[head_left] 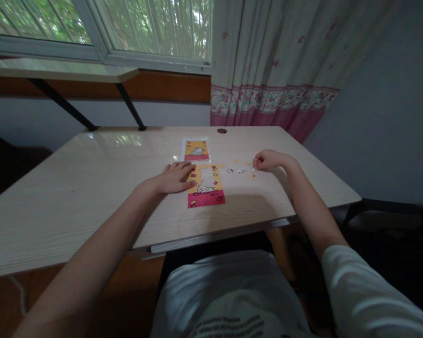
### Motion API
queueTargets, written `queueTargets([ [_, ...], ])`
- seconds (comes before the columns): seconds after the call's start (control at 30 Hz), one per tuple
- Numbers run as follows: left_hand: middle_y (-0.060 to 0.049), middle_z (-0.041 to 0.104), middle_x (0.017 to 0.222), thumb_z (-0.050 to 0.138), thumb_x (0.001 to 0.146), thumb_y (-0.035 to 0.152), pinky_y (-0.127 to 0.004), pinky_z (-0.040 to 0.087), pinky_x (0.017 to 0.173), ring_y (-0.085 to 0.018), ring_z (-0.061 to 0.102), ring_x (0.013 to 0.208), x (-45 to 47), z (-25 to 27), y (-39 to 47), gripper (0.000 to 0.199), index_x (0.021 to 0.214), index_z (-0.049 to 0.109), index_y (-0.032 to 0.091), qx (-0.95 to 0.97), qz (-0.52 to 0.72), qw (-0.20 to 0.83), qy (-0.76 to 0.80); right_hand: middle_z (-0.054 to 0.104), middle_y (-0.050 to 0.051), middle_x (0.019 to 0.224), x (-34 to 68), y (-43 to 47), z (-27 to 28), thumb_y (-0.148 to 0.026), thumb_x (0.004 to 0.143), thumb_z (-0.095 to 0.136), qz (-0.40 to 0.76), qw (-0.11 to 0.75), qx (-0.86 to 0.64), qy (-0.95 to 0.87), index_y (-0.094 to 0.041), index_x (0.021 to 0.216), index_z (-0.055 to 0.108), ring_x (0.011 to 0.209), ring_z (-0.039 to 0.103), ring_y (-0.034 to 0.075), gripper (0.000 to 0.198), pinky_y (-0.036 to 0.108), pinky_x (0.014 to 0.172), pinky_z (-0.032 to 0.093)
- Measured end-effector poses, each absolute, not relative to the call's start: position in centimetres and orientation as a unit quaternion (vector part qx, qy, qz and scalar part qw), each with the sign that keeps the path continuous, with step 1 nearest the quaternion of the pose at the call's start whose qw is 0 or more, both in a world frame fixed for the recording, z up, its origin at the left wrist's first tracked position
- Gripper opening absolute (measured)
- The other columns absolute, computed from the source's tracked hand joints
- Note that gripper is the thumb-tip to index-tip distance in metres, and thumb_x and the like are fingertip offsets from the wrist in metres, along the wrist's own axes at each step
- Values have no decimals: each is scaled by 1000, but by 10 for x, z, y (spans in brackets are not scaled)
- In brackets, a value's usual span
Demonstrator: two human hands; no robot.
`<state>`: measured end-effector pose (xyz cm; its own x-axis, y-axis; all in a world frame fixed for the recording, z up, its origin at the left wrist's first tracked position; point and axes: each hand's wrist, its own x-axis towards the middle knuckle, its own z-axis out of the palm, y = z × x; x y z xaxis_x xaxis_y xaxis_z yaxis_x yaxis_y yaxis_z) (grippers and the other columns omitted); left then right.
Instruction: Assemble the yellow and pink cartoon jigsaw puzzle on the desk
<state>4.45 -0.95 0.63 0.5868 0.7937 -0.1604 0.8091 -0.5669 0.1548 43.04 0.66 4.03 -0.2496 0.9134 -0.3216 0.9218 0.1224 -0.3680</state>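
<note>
A partly assembled jigsaw puzzle (216, 198), yellow above and red below with a white cartoon animal, lies on the desk with a bare gap in its upper middle. My left hand (174, 177) rests flat at its left edge, fingers spread. Over to the right, my right hand (266, 160) is closed in a pinch at a small white puzzle piece (254, 169); the fingers partly hide it. Loose white pieces, one (230, 171) and another (241, 171), lie between the puzzle and that hand, with several yellow pieces (236, 161) around them.
Behind the puzzle lies a reference picture card (197, 149) in matching colours. The pale wooden desk (102, 188) has a round cable hole (222, 131) at the back and a raised shelf (66, 70) at the left. A curtain (268, 61) hangs beyond its far edge.
</note>
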Motion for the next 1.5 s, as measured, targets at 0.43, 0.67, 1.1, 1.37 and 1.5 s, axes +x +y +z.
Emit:
queueTargets([
  [0.43,-20,31,161,40,86,64,-62,27,114,-44,27,146,45,7,-10,84,154,34,14,883,-39,106,456,73,7,79,389,-9,45,-16,79,58,-172,-40,559,810,-12,89,75,66,60,14,20,25,61,41],
  [0.67,-20,29,162,40,86,64,-60,25,116,-42,25,147,46,7,-11,85,155,32,15,879,-46,101,463,74,7,78,386,-8,40,-14,77,63,-146,-23,546,825,-15,84,76,69,61,15,15,26,64,41],
  [1.1,-21,30,161,39,85,64,-61,25,115,-43,26,146,47,10,-13,87,154,32,12,879,-46,107,463,67,2,73,386,-4,36,-20,72,71,-221,-28,534,816,-15,85,71,64,55,12,14,25,60,38],
  [1.37,-21,29,162,39,86,65,-60,24,116,-43,26,146,47,9,-12,87,155,32,13,879,-47,101,463,59,-3,65,391,-3,32,-17,65,72,-298,-69,503,809,-16,78,66,60,51,10,14,23,57,37],
  [1.5,-20,29,162,38,86,65,-60,24,116,-42,25,147,47,8,-12,87,154,32,13,878,-51,97,467,59,-3,65,389,-4,32,-27,67,75,-384,-145,479,776,-16,79,64,58,51,9,19,23,55,39],
])
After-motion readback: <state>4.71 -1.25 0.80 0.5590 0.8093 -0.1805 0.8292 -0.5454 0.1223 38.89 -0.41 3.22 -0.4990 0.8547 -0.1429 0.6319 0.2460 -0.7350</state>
